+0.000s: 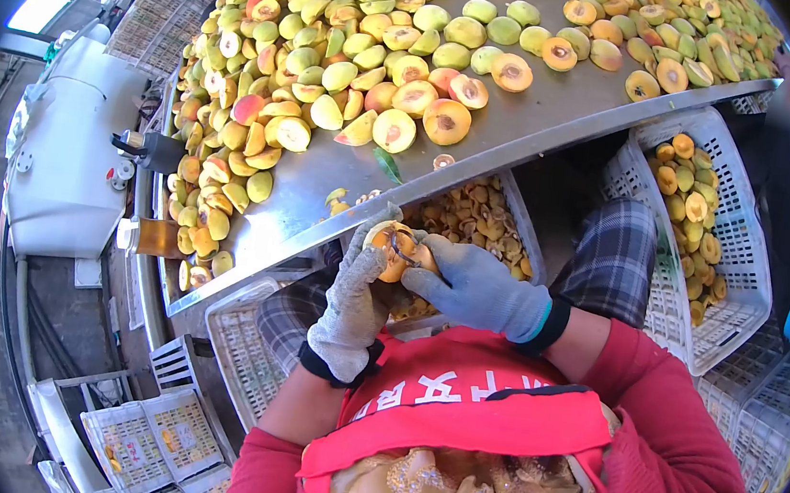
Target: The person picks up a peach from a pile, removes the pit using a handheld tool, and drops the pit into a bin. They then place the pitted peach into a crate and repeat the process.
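Observation:
My left hand [357,286], in a pale grey knitted glove, is closed around a halved peach [394,239] with orange flesh, just off the front edge of the metal table. My right hand [486,293] wears a blue-grey glove with a teal cuff. Its fingers are bent and touch the fruit from the right. A thin dark curved blade [402,245], like a pitting knife, crosses the cut face; its handle is hidden by the right fingers. Below and behind my hands stands a crate [523,223] with many small brownish-orange pieces, probably pits.
Many halved peaches [336,77] are heaped on the metal table [345,169], whose raised rim runs diagonally before me. White crates of peach pieces [745,264] stand at right. More crates [148,442] are at lower left, and a white tank [77,155] is at left.

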The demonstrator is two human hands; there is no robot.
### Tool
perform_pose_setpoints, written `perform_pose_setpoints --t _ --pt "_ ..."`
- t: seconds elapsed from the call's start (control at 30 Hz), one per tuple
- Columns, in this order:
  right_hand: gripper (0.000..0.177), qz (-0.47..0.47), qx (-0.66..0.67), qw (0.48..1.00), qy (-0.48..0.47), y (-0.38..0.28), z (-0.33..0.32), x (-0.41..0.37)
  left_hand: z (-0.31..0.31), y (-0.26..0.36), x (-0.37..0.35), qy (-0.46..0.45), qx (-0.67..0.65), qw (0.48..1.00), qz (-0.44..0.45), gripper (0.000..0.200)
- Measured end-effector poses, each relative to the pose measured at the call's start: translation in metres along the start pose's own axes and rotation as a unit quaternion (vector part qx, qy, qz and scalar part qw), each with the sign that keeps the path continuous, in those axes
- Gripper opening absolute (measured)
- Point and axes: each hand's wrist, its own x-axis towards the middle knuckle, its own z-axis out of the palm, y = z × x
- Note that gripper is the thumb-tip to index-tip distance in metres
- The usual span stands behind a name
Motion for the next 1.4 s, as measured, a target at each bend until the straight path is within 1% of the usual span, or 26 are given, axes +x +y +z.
perform_pose_setpoints --t 0.07,0.13,0.27,0.33,0.37,0.43,0.47,0.53,0.63,0.73,0.83,0.93,0.97,1.03,1.07,1.13,1.17,1.23,1.27,1.33,1.4 --pt "0.044 0.014 0.001 1.0 0.0 0.0 0.001 0.0 0.004 -0.004 0.002 0.017 0.033 0.999 0.03 0.063" --pt "0.046 0.043 -0.002 0.999 -0.004 0.0 0.005 -0.002 0.0 -0.01 0.003 0.022 0.026 0.999 0.038 0.064" --pt "0.048 0.039 0.002 0.999 0.002 -0.005 0.004 -0.002 -0.003 -0.017 0.007 0.027 0.015 0.998 0.061 0.058" --pt "0.049 0.044 -0.009 0.999 -0.005 -0.003 0.005 -0.002 0.0 -0.019 0.007 0.04 0.013 0.997 0.068 0.063" --pt "0.047 0.043 -0.008 0.999 0.003 -0.004 0.005 -0.002 0.001 -0.02 0.007 0.047 0.012 0.996 0.071 0.065" --pt "0.045 0.039 -0.007 0.999 0.018 -0.01 0.005 -0.004 0.012 -0.013 0.005 0.033 0.035 0.995 0.086 0.065" --pt "0.046 0.022 0.016 0.999 0.026 -0.007 0.006 -0.004 0.015 -0.01 0.004 0.026 0.046 0.994 0.094 0.065" --pt "0.047 -0.014 0.063 0.997 0.045 -0.002 0.009 -0.002 0.016 -0.011 0.005 0.03 0.043 0.994 0.094 0.064" --pt "0.043 -0.016 0.079 0.996 0.04 0.0 0.008 -0.002 0.01 -0.016 0.006 0.033 0.034 0.995 0.083 0.062" --pt "0.043 0.015 0.129 0.991 0.012 -0.005 0.007 -0.003 0.003 -0.019 0.01 0.038 0.046 0.994 0.088 0.059" --pt "0.036 0.123 0.159 0.977 -0.069 -0.019 -0.001 -0.005 0.007 -0.015 0.01 0.056 0.081 0.991 0.087 0.057" --pt "0.039 0.03 -0.021 0.999 -0.007 -0.003 0.012 -0.004 0.007 -0.013 0.011 0.077 0.121 0.985 0.095 0.054" --pt "0.037 0.069 0.036 0.997 -0.031 0.0 0.012 -0.007 0.006 -0.013 0.012 0.083 0.134 0.982 0.1 0.053" --pt "0.033 0.143 0.148 0.975 -0.079 -0.016 0.002 -0.005 0.007 -0.005 0.011 0.054 0.152 0.985 0.066 0.051" --pt "0.03 0.182 0.197 0.957 -0.114 -0.018 -0.002 -0.004 0.006 -0.002 0.011 0.04 0.16 0.985 0.049 0.05" --pt "0.025 0.255 0.293 0.903 -0.182 -0.019 -0.008 -0.001 0.0 0.003 0.016 0.004 0.228 0.971 0.069 0.049" --pt "0.023 0.237 0.262 0.921 -0.165 -0.018 -0.006 -0.001 -0.002 0.006 0.019 -0.014 0.262 0.962 0.079 0.048" --pt "0.02 0.2 0.198 0.951 -0.13 -0.016 -0.001 -0.001 0.008 0.02 0.02 -0.022 0.291 0.956 0.042 0.037" --pt "0.021 0.217 0.225 0.939 -0.144 -0.017 -0.002 -0.002 0.012 0.024 0.019 -0.026 0.305 0.952 0.022 0.031" --pt "0.021 0.247 0.277 0.913 -0.169 -0.019 -0.007 -0.001 0.011 0.019 0.021 -0.021 0.255 0.965 0.051 0.03" --pt "0.022 0.243 0.313 0.899 -0.185 -0.015 -0.009 -0.001 0.007 0.009 0.021 -0.004 0.222 0.972 0.073 0.03"
